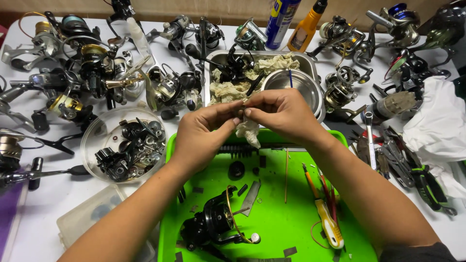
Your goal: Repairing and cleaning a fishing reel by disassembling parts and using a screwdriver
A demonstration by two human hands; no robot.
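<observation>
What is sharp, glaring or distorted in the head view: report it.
Head view: even, soft light, faint shadows; both hands, left hand and right hand, sharp around a cloth scrap; glare on the steel bowl; wide-angle bending at the table edges.

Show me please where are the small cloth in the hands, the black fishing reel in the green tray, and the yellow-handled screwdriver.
small cloth [250, 133], head view, hanging lower end.
black fishing reel [212, 224], head view, body.
yellow-handled screwdriver [329, 224], head view, handle.

Reel repair bench, hobby workshop setup.
White table [48, 204] was packed with stripped spinning reels [87, 63], a clear bowl of small parts [124, 145], pliers [427, 187], screwdrivers [327, 221], spray can [280, 19], oil bottle [305, 29], green work tray [272, 218].
</observation>
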